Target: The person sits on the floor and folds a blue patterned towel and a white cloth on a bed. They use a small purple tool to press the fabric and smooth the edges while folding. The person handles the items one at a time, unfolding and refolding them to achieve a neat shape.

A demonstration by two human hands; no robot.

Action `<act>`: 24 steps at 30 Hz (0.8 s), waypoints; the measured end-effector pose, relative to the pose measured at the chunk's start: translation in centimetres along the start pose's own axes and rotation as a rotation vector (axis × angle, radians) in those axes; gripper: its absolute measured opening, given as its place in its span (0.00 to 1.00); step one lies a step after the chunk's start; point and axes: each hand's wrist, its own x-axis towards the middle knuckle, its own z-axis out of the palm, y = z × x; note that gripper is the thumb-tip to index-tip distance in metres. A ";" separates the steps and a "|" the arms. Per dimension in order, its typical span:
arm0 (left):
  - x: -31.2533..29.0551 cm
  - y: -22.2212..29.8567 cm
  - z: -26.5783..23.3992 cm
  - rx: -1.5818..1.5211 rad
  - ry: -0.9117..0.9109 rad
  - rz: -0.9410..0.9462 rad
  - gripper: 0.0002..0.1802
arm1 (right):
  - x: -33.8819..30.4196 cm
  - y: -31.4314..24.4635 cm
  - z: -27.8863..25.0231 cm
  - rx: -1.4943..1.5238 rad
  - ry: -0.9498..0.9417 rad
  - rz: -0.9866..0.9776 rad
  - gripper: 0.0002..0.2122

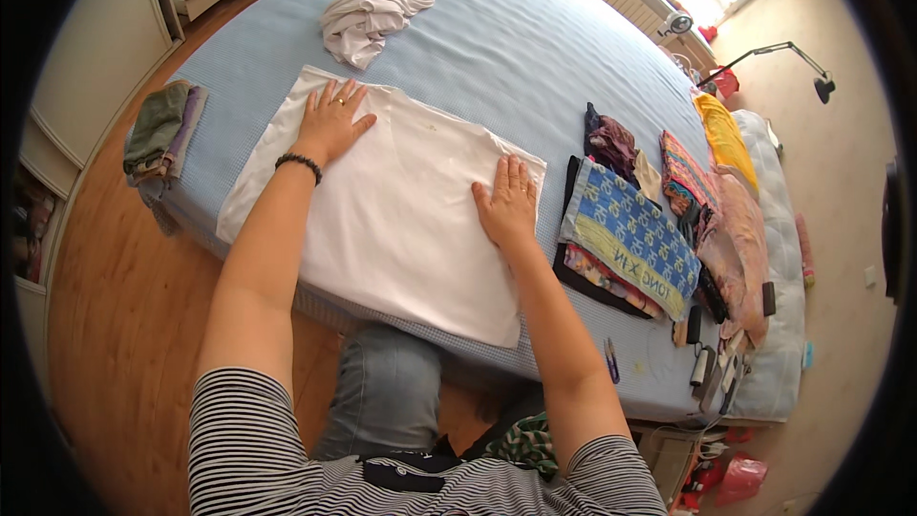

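A white garment [401, 220] lies spread flat across the near edge of the bed, its lower edge close to my knees. Near its far left corner my left hand [330, 122] rests flat, fingers apart, a ring on one finger and a dark bead bracelet at the wrist. My right hand [507, 199] presses flat on the cloth by its right edge, fingers stretched out. Neither hand grips anything. A small yellowish mark shows on the cloth between the hands, toward its far edge. Beyond the far left corner sits a crumpled white cloth [368, 24].
Blue bedding [497, 48] covers the bed. Folded clothes [162, 129] sit at its left edge. To the right lie a blue-and-yellow patterned towel [630, 234], other folded textiles, purple-handled scissors [611, 360] and small dark items. A desk lamp [823, 86] stands beyond.
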 end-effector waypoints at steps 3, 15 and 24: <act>-0.5 -0.4 -1.0 -0.005 0.070 -0.023 0.34 | -0.8 0.0 -0.4 0.027 0.092 -0.082 0.34; -19.8 -11.7 -2.7 -0.283 0.232 -0.374 0.26 | -22.4 3.7 -4.6 0.411 0.152 -0.184 0.21; -17.5 -12.6 -3.0 -1.649 0.159 -0.686 0.16 | -23.4 3.4 -7.4 0.720 0.373 -0.059 0.11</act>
